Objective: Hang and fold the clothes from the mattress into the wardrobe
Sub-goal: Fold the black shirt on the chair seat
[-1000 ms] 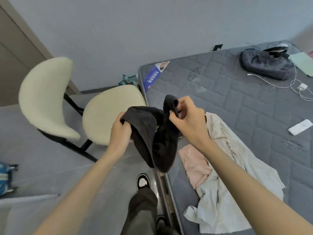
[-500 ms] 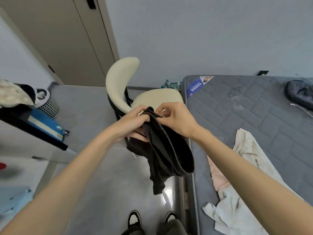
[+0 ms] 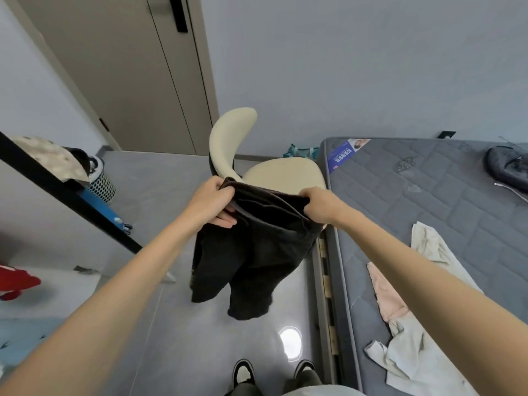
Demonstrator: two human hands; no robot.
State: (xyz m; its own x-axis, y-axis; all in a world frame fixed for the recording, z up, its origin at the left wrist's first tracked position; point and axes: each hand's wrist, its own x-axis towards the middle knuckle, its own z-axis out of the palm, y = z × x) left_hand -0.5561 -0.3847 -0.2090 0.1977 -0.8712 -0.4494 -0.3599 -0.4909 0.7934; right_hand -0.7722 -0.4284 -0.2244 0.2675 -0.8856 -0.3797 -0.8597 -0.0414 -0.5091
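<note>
Fingers [image 3: 225,222] of left hand [image 3: 213,202] lie pressed together under the waistband of the black garment [image 3: 257,252], thumb on top, pinching the cloth. Right hand [image 3: 320,205] grips the waistband's other end, fingers curled over the edge and mostly hidden behind the knuckles. Garment hangs stretched between both hands in front of the cream chair [image 3: 228,138], above the floor, covering the front of the chair seat (shorts or trousers, cannot tell).

- Far left of chair: red thing [image 3: 14,282], cut off by the frame edge, cannot identify.
- Left of chair: black bar [image 3: 65,195] crosses in front of a perforated basket [image 3: 101,185], hiding part of it.
- Behind chair: door [image 3: 128,81], top cut off.
- Right of chair: grey mattress [image 3: 428,210], with a blue label [image 3: 343,154] at the corner nearest the chair, white writing too small to read.
- Further right, on the mattress: pink garment [image 3: 388,298] and cream garment [image 3: 423,352], crumpled and touching, right forearm crossing over the cream one.
- Farthest right: dark bag [image 3: 505,167], cut off by the frame edge.
</note>
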